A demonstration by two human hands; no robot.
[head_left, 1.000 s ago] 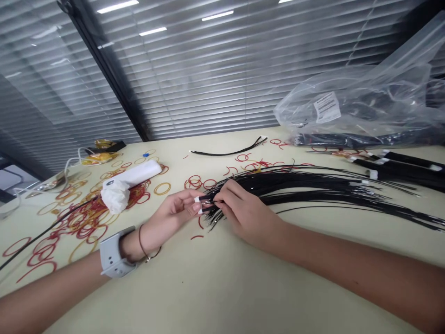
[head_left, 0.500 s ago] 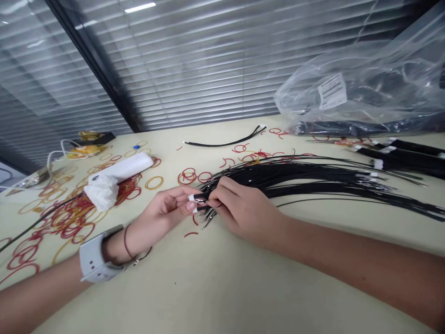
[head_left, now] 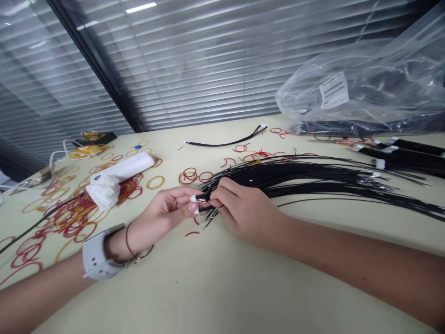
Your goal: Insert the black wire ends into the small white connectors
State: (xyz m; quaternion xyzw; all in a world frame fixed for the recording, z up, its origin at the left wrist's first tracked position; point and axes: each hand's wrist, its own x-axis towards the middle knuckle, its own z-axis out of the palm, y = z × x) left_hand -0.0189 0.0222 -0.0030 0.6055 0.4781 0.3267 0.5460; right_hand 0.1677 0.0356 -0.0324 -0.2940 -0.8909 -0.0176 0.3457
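Between the thumb and fingers of my left hand is a small white connector with black wires on it. My right hand is closed in a pinch right beside the connector, on a thin black wire with a shiny metal end; its fingertips partly hide the wire. Behind and under the right hand lies a thick bundle of loose black wires, with metal tips showing at both ends. A single black cable with white ends rests farther back on the table.
Red and yellow rubber bands are strewn at the left, around a white power strip and a crumpled tissue. A clear plastic bag stands at the back right, near black cable bundles. Window blinds rise behind the table.
Both hands keep almost the same hold and place. The right fingertips sit slightly differently at the connector, and the whole view has shifted a little.
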